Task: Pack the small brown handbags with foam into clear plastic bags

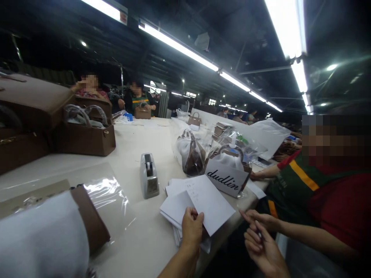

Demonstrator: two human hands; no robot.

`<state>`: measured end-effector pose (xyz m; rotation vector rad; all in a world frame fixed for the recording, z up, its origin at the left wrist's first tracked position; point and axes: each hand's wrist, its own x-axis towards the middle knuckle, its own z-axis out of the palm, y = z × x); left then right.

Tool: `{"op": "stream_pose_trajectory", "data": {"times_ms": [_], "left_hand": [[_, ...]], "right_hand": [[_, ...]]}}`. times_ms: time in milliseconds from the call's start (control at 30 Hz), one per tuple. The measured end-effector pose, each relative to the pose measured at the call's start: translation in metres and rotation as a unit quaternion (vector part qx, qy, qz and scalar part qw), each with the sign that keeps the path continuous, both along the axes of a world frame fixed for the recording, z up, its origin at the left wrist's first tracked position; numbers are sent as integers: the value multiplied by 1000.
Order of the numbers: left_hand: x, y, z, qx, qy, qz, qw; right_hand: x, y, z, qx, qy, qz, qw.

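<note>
My left hand (191, 228) is closed on a white paper sheet (210, 202), thumb on top. It holds the sheet over a stack of white papers (173, 211) at the table's near edge. My right hand (262, 251) hovers off the table edge to the right, fingers stretched out and holding nothing I can make out. A co-worker's hand (256, 219) lies just above it, almost touching. A white box printed "dudlin" (226, 179) stands just behind the papers.
A grey tape dispenser (148, 175) sits left of the papers. Brown handbags (87, 137), some wrapped in clear plastic (191, 152), crowd the long white table (136, 143). A bagged brown item (89, 218) lies near left. A co-worker in red and green (327, 193) sits at right; others work far back.
</note>
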<state>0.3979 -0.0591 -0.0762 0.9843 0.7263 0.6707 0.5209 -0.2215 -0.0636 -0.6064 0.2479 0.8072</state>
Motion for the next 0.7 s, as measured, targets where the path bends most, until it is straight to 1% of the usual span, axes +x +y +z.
{"op": "stream_pose_trajectory", "data": {"times_ms": [167, 333, 400, 467, 533, 567, 600, 633, 667, 700], "left_hand": [[11, -4, -5, -5, -1, -10, 1000], [15, -10, -3, -4, 7, -24, 1000], [18, -12, 0, 0, 12, -39, 999], [25, -15, 5, 6, 12, -59, 998], [31, -21, 13, 8, 9, -78, 997], [32, -25, 18, 7, 9, -84, 996], [31, -30, 23, 4, 9, -87, 996], [28, -35, 28, 2, 10, -84, 996], [22, -40, 32, 1, 14, -80, 997], [15, -43, 36, 6, 16, -66, 998]], "right_hand": [[1, 0, -6, 18, 25, 2, 1000], [-7, 15, -13, 16, -15, -1, 1000], [-7, 20, -13, 14, -28, -4, 999], [-4, 20, -12, 18, -34, -18, 999], [-2, 11, -13, 7, -58, -41, 997], [-2, 4, -14, -20, -101, -59, 993], [-3, -3, -16, -80, -177, -67, 979], [-5, -8, -19, -165, -275, -57, 945], [-7, -10, -24, -251, -374, -28, 892], [-10, -8, -28, -322, -461, 21, 826]]}}
